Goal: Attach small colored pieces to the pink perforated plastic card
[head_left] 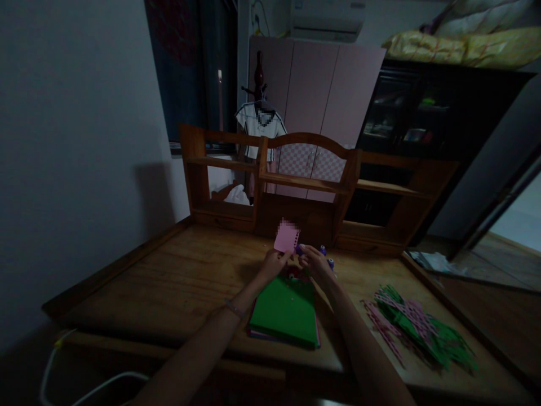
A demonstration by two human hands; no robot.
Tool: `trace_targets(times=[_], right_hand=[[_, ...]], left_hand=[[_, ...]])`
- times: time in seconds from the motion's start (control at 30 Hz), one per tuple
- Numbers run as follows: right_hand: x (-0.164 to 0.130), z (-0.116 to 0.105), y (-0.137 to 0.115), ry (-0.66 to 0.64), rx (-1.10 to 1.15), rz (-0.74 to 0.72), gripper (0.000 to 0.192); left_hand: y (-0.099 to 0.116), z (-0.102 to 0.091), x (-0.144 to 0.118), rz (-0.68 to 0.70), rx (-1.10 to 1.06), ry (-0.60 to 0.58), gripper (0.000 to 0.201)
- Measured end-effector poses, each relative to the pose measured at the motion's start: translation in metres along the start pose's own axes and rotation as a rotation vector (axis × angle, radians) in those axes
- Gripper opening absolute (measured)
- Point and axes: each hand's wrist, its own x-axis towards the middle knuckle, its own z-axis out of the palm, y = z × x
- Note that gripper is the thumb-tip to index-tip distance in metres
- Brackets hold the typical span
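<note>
My left hand (275, 265) pinches the lower edge of a small pink sheet (286, 237). A row of dark notches or holes runs down the sheet's right side. Close beside that edge, my right hand (315, 263) has its fingers closed on a small purple object (299, 249), whose kind I cannot make out. Below both hands lies a stack of sheets with a green one (285, 310) on top and other colours showing at its lower edge. Something small and dark red (292, 273) sits at the stack's far end, partly hidden by the hands.
Two more small purple pieces (323, 250) stand beyond my right hand. Pink and green strips (412, 324) lie heaped on the table's right side. A wooden shelf unit (304, 181) closes off the back of the table (169, 282). A white wall (84, 141) rises at left.
</note>
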Motion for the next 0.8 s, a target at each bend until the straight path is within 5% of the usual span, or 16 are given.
trace_targets(times=[0.43, 0.8], right_hand=[[-0.0026, 0.0032, 0.0034, -0.047, -0.257, 0.020, 0.040], [-0.0061, 0.0047, 0.0033, -0.024, -0.359, -0.034, 0.041]], left_hand=[[0.0030, -0.0022, -0.0045, -0.182, -0.091, -0.051, 0.054], [0.0067, -0.0070, -0.0041, -0.108, -0.057, -0.094, 0.052]])
